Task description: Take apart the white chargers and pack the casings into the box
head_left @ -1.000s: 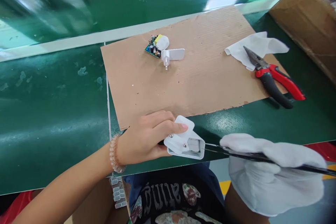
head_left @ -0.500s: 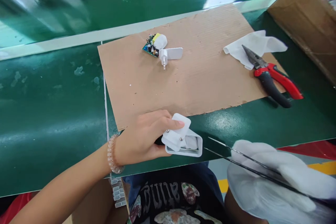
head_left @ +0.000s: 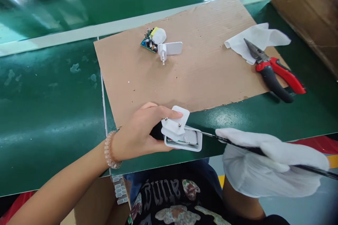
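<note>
My left hand [head_left: 144, 132], bare with a beaded bracelet, grips a white open-ended plastic housing [head_left: 198, 145] at the table's front edge. Its thumb lies on a white plug piece [head_left: 175, 123] with two metal pins, tilted over the housing's opening. Inside the housing a pale part [head_left: 190, 137] shows, with a bit of green board beside it. My right hand [head_left: 271, 163], in a white glove, is closed on dark tweezers [head_left: 237, 144]. The tweezer tips reach the housing's upper right rim; whether they pinch anything is too small to tell.
Cardboard [head_left: 200, 70] covers part of the green table [head_left: 52, 112]. On it lie a circuit board [head_left: 149, 41] and another white plug piece [head_left: 173, 48]. Red-and-black pliers [head_left: 277, 74] rest over a white cloth [head_left: 244, 44] at right. A cardboard box [head_left: 308, 14] stands back right.
The tweezers have moved left to the housing and their tips have come together. My right hand has closed round them. The plug piece and housing have shifted slightly in my left hand.
</note>
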### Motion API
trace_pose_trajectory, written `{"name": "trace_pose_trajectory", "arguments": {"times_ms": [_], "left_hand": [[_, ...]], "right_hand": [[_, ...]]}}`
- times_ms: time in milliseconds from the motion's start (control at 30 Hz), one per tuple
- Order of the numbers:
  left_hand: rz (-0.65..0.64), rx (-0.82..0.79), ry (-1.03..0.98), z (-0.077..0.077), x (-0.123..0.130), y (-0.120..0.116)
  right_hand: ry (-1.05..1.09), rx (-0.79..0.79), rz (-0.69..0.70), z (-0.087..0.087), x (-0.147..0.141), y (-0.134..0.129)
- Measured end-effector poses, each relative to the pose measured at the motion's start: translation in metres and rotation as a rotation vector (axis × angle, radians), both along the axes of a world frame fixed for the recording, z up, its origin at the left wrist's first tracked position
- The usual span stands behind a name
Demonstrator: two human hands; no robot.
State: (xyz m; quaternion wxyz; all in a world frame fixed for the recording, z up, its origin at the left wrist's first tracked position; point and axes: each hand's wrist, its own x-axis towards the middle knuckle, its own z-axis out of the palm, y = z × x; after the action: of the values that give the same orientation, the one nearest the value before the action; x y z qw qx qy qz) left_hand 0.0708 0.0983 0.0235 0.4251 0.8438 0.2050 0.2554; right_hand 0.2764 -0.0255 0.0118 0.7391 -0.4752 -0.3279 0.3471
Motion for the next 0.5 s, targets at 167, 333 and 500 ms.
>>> {"name": "trace_pose_trajectory", "arguments": {"times_ms": [167,333,500], "left_hand": [[-0.001,-0.021,-0.006,0.0,0.001,0.0],[-0.003,-0.008,-0.005,0.0,0.0,0.0],[-0.006,0.002,0.024,-0.001,0.001,0.001]], "right_hand": [[-0.11,0.171,0.077,0.004,0.0,0.007],[-0.153,0.239,0.14,0.0,0.002,0.01],[-0.232,0.333,0.167,-0.009,0.003,0.011]]}}
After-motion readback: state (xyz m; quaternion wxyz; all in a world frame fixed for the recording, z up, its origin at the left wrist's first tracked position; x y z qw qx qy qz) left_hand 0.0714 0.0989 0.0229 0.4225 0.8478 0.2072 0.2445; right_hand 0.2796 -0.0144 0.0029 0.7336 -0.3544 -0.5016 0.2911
